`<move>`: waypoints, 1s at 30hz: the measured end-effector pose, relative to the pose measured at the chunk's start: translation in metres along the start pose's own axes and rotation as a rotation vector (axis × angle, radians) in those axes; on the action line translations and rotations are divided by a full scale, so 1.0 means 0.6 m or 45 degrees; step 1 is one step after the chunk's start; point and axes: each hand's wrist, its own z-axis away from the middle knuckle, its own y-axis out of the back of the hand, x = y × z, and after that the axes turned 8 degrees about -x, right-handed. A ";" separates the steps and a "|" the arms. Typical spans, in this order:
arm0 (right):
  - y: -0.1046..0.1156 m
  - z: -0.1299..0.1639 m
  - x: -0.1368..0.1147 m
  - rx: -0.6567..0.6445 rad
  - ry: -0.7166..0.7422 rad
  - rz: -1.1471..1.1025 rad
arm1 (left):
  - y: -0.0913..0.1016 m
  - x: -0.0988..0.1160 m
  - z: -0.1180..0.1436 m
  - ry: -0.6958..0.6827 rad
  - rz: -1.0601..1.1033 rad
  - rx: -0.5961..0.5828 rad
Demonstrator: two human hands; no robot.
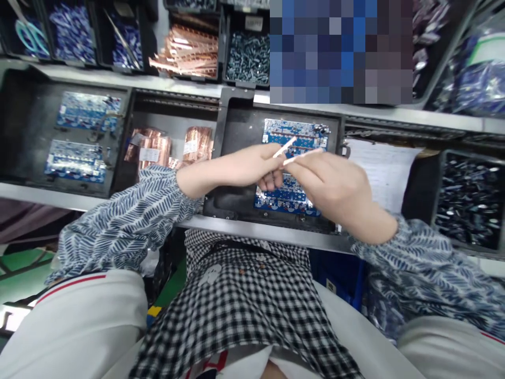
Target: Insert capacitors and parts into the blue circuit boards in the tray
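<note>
- Left hand: raised over the middle black tray, fingers pinched on a thin white strip that angles up and to the right.
- Right hand: just beside the left hand, fingertips closed on a second thin white strip lying nearly level.
- Strips: near ends close together between the two hands; contact between them not discernible, image blurred there.
- Blue circuit board: flat in the middle tray, directly beyond the hands; a second blue board partly hidden beneath them.
- Left tray: holds two more blue boards, one above the other.
- Centre-left compartment: copper-coloured pieces in clear wrapping, possibly labelled.
- Upper shelf: bins with copper bars, small grey screws and blue-white parts.
- White paper sheet: to the right of the middle tray, partly behind the right hand.
- Right bin: filled with dark shiny small parts.
- Sleeves: blue-white patterned fabric on both forearms; checked garment below.
</note>
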 end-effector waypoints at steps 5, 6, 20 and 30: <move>-0.057 0.062 -0.014 -0.094 -0.037 -0.014 | -0.002 -0.048 0.008 0.011 -0.807 0.318; -0.072 0.068 -0.013 -0.129 -0.062 -0.021 | 0.001 -0.056 0.010 0.034 -0.921 0.366; -0.067 0.061 -0.039 -0.021 -0.225 -0.114 | -0.033 -0.037 0.017 0.034 -1.293 0.337; -0.072 0.121 -0.038 -0.055 -0.203 -0.315 | 0.102 -0.049 -0.004 0.260 -1.211 0.718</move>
